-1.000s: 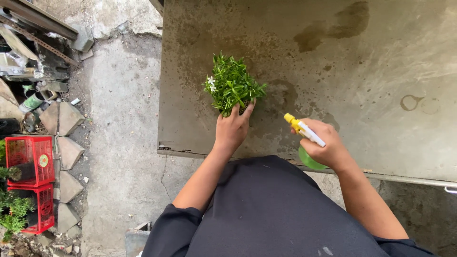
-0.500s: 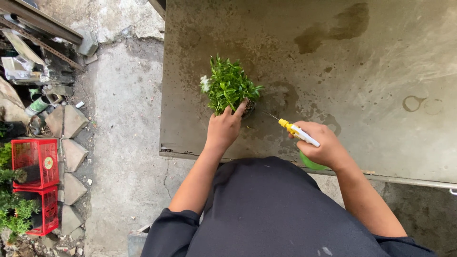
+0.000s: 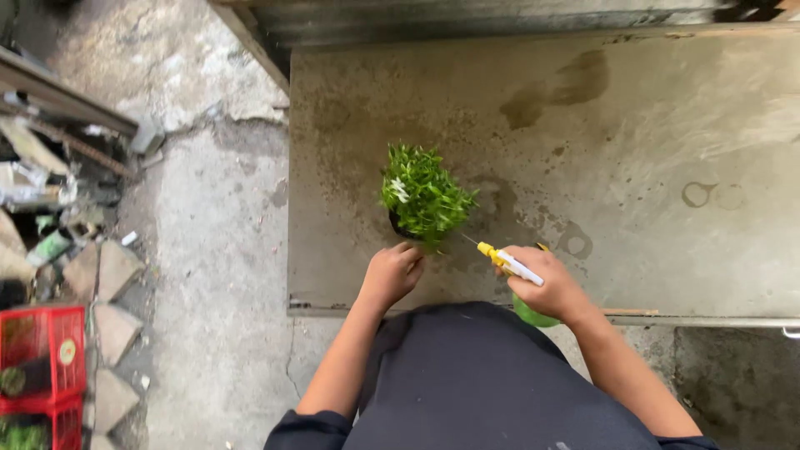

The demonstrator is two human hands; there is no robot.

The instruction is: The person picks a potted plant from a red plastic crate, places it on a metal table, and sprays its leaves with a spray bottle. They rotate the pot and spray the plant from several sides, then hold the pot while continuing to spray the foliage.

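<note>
A small leafy green plant (image 3: 425, 198) with a few white flowers stands in a dark pot on a stained grey table (image 3: 633, 167). My left hand (image 3: 392, 273) sits just below the pot, fingers curled, close to its base; whether it touches the pot I cannot tell. My right hand (image 3: 550, 287) grips a green spray bottle (image 3: 530, 310) with a yellow and white nozzle (image 3: 504, 262) that points at the plant from the right.
Dark wet patches and ring marks spot the table top. Left of the table lies a rough concrete floor (image 3: 208, 275). At the far left are red plastic crates (image 3: 42, 358), loose stone blocks (image 3: 108, 283) and scrap debris.
My left hand has come off the plant's side and dropped below the pot. The spray nozzle has swung closer to the plant. The view has shifted a little.
</note>
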